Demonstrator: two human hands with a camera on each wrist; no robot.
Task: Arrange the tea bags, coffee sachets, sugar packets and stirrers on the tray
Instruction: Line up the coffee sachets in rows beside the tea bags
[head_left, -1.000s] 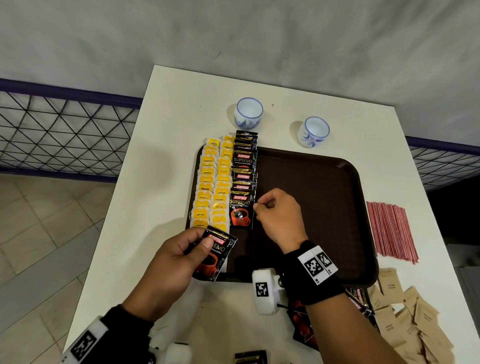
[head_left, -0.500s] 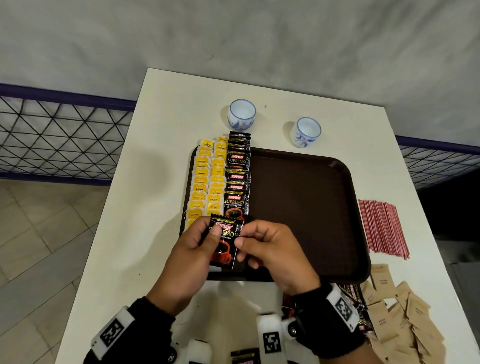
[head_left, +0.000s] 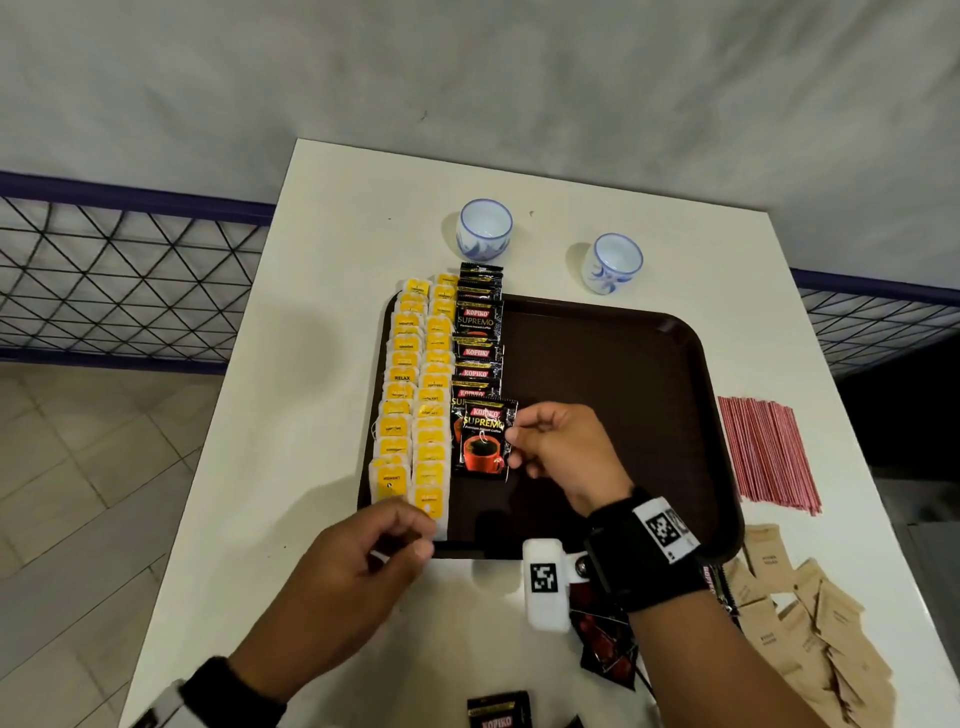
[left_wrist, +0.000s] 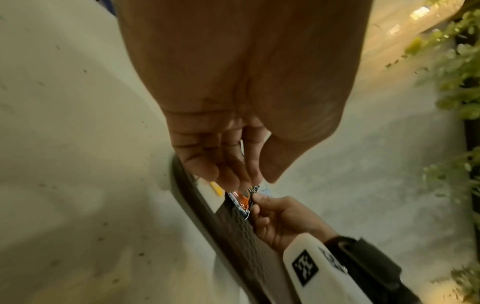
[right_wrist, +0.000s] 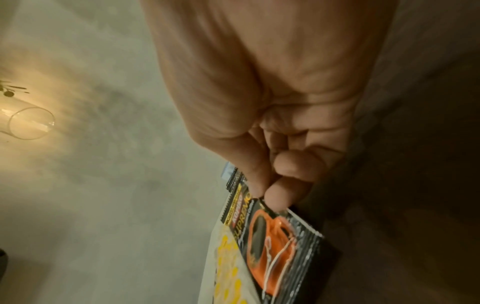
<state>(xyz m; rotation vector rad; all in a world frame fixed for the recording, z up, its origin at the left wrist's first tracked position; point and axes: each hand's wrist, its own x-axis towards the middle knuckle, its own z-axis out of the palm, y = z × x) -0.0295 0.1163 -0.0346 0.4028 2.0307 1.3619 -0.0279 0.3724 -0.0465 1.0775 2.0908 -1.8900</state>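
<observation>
1. Right now the right hand (head_left: 563, 457) pinches the coffee sachet (head_left: 484, 440) by its right edge, thumb + forefinger; the wrist view shows fingertips (right_wrist: 279, 198) closed on the foil edge.
2. Handling, as I judge it: sachet is v. light, thin foil, semi-stiff but bendy, a bit slick. An edge pinch should be enough, no squeeze needed on the powder-filled middle. Best hold is the crimped seam or side margin, so it lies flat when put down.
3. Looks: black glossy pack, serrated ends, red/gold "KOPIKO SUPREMO" print, orange-red cup pictured on the lower half.
4. Where: over the tray (head_left: 649, 332), at the near end of the coffee row (head_left: 478, 332), overlapping the sachet behind it, just beside the yellow tea bags (head_left: 415, 395). Can't tell if it's flat on the tray yet or just above it.
5. Left hand (head_left: 363, 566) sits at the tray's near-left corner, fingers loosely curled, holding nothing as far as both views show.
6. Off the tray to its right: red stirrers (head_left: 769, 452) and, nearer, brown sugar packets (head_left: 810, 623), both on the worktop (head_left: 311, 364). More loose coffee sachets (head_left: 498, 709) lie near of the tray.
7. Two cups (head_left: 484, 228) stand beyond the tray's far edge.
</observation>
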